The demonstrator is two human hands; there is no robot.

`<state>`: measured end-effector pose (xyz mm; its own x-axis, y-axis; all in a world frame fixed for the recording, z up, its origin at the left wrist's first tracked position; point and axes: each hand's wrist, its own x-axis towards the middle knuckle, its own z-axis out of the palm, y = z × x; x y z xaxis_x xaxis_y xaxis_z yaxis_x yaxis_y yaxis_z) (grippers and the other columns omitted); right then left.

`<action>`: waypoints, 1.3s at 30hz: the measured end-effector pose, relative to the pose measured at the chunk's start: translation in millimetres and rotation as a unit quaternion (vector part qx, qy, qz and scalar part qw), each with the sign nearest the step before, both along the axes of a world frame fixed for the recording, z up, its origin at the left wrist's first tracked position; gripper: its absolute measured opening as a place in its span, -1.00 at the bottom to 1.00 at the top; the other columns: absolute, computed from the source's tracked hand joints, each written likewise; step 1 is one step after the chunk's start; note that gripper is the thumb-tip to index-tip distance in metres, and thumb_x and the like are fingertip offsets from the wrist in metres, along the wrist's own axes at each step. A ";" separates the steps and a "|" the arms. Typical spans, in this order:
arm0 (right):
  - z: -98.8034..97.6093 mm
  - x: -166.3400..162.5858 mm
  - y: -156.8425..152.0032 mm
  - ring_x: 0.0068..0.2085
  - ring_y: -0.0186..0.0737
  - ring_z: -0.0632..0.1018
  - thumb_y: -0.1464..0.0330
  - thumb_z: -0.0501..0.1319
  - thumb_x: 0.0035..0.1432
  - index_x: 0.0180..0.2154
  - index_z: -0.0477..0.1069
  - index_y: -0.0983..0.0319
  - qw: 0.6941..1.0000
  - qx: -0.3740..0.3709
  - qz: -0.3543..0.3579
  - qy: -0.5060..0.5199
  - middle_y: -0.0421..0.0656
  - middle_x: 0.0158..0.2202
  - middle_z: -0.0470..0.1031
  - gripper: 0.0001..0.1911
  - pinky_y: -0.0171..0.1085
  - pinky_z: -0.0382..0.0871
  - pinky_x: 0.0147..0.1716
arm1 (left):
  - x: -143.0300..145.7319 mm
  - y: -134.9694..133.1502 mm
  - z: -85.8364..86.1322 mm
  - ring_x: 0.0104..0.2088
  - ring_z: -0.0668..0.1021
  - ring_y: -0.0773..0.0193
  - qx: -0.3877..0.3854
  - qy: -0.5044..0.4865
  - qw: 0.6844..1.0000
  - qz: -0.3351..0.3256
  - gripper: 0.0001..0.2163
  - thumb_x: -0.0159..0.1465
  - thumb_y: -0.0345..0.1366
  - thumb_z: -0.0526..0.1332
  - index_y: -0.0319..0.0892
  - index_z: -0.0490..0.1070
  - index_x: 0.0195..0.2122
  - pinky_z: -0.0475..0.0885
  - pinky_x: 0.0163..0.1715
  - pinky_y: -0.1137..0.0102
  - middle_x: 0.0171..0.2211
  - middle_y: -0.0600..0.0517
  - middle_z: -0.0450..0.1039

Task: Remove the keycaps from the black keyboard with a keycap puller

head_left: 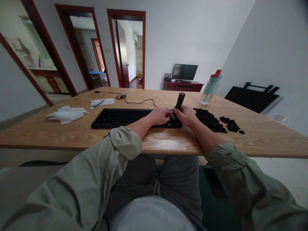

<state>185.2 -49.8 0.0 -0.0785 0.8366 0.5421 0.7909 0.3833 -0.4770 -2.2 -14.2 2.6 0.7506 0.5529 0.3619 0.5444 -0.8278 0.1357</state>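
A black keyboard [120, 117] lies on the wooden table [72, 134], its cable trailing toward the far edge. My left hand [160, 116] rests on the keyboard's right end, fingers curled down onto the keys. My right hand [185, 115] is closed around a dark stick-shaped tool [180, 100] that stands upright with its lower end at the keyboard's right end. Just right of my hands lies a spread of several loose black keycaps [209, 119], with a smaller pile [231, 125] further right.
Crumpled white tissues [66, 114] and a white cloth with a blue pen-like item [101, 102] lie at the left. A pale blue bottle with a red cap [211, 87] stands at the back right. A black folded frame [252, 96] leans on the right wall.
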 end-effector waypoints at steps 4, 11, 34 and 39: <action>-2.8 0.5 2.2 -0.40 -0.18 0.47 0.06 0.09 0.18 -0.30 0.44 0.27 0.996 0.029 0.033 0.074 -0.12 -0.43 0.47 -0.60 -0.27 0.25 -0.40 | 2.7 0.7 0.7 -0.14 0.58 0.17 -0.015 -0.018 1.000 -0.001 -0.69 0.27 -0.32 0.14 -0.16 0.60 -0.05 0.47 -0.02 0.34 -0.15 -0.05 0.57; 2.5 0.6 -1.0 -0.35 -0.09 0.52 0.01 -0.04 0.28 -0.43 0.41 0.26 1.000 0.004 0.003 -0.012 -0.02 -0.42 0.52 -0.48 -0.24 0.24 -0.37 | 5.2 4.6 0.3 -0.13 0.58 0.20 -0.004 0.004 1.000 -0.020 -0.74 0.32 -0.32 0.12 -0.16 0.62 -0.16 0.45 0.00 0.36 -0.15 -0.04 0.57; 13.2 1.9 -8.2 -0.15 0.02 0.60 0.07 -0.05 0.37 -0.27 0.56 0.32 0.990 -0.051 -0.030 -0.132 0.09 -0.22 0.62 -0.44 -0.26 0.31 -0.27 | 15.8 -3.4 -0.5 -0.05 0.62 0.10 0.049 0.034 0.998 0.030 -0.71 0.40 -0.28 0.05 -0.18 0.58 -0.11 0.48 -0.04 0.29 -0.05 -0.12 0.61; 4.1 -1.6 -2.8 -0.23 0.01 0.60 0.01 -0.07 0.36 -0.37 0.51 0.29 0.995 -0.031 -0.043 -0.080 0.07 -0.30 0.61 -0.41 -0.26 0.31 -0.30 | 16.0 -5.3 -1.6 -0.13 0.63 0.13 -0.006 -0.001 0.999 0.038 -0.70 0.41 -0.31 0.03 -0.21 0.57 -0.16 0.49 -0.07 0.32 -0.13 -0.12 0.63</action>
